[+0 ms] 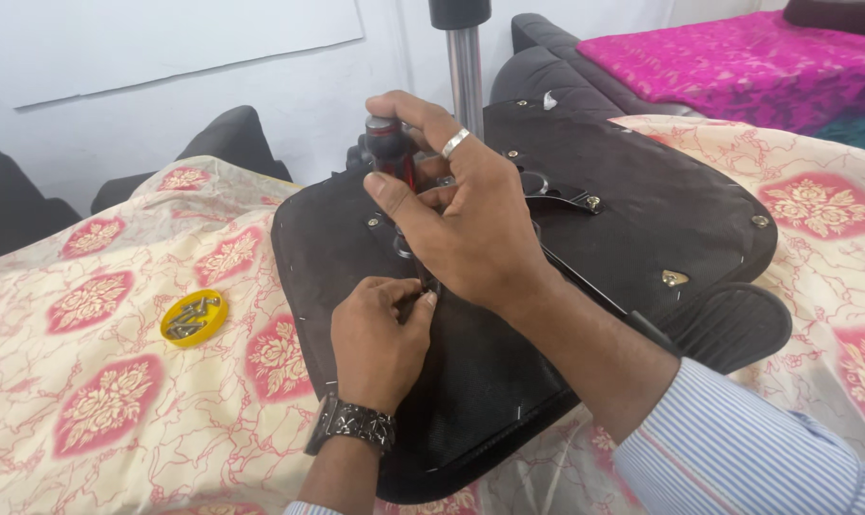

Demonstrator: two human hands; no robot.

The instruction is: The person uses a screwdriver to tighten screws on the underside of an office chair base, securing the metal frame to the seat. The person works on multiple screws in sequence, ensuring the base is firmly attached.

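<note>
The screwdriver (394, 157) stands nearly upright over the black chair seat underside (642, 219), its long axis running from the dark handle cap down to a tip hidden between the two hands, near the middle of the seat. The right hand (461, 224) is closed around the handle, directly above. The left hand (380, 339) lies just below, fingertips pinched together at the tip; what they pinch cannot be told.

Count: one screwdriver, one seat, one chrome post (466, 62), one yellow lid (194, 318) holding several screws, well apart toward the left side of the floral cloth (99, 410).
</note>
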